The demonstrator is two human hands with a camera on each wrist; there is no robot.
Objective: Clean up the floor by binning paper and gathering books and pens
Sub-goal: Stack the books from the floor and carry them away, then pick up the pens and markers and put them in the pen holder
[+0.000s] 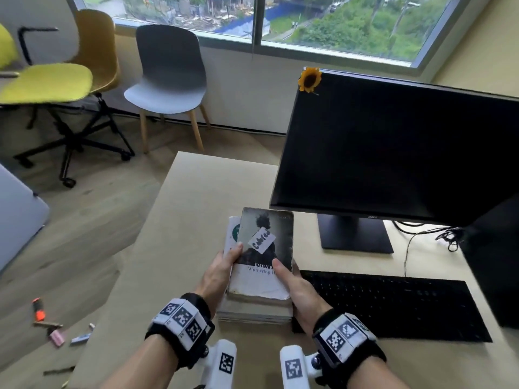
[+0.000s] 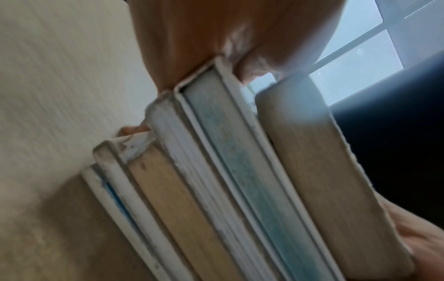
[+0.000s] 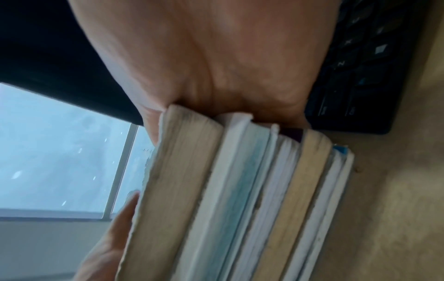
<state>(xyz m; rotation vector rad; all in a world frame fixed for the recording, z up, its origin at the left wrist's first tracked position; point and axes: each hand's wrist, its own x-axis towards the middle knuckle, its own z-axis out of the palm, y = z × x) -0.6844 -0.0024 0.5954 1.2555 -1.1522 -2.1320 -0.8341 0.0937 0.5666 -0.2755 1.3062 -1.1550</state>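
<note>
Gripping a stack of books (image 1: 254,310) from both sides, the person holds it on the pale counter (image 1: 191,220), just left of the black keyboard (image 1: 393,304) and in front of the dark monitor (image 1: 393,153). The left hand (image 1: 222,270) curls round the stack's left edge with its thumb lying on the top book (image 1: 265,248), a worn paperback with a white handwritten label on its cover. The right hand (image 1: 297,290) clasps the right edge, its thumb pressed on the same cover. In the left wrist view the page edges of the stack (image 2: 240,190) show several volumes pressed together, the lowest touching the counter (image 2: 48,228). The right wrist view shows the same stack (image 3: 240,199) with the keyboard (image 3: 360,66) just beside it. Down on the wooden floor (image 1: 84,220), left of the counter, lie an orange marker (image 1: 39,308), a pink eraser (image 1: 57,337) and a few other small stationery bits, well apart from the books.
</note>
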